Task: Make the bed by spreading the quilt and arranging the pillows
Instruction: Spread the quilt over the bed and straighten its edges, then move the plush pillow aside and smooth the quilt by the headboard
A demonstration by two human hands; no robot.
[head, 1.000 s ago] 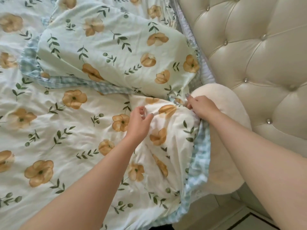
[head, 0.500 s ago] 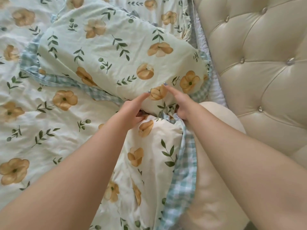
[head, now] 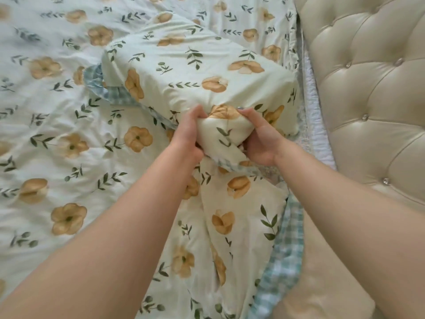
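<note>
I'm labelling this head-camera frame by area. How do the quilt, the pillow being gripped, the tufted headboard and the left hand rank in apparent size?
1. quilt, covering most of the frame
2. headboard
3. pillow, looking somewhat smaller than the headboard, though both are partly cut off or hidden
4. left hand, clearly smallest

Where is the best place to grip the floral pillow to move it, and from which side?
Probably the near short end of the floral pillow, from the person's side: it bulges toward them, and the left hand and right hand already pinch it there; the headboard blocks the right.
</note>
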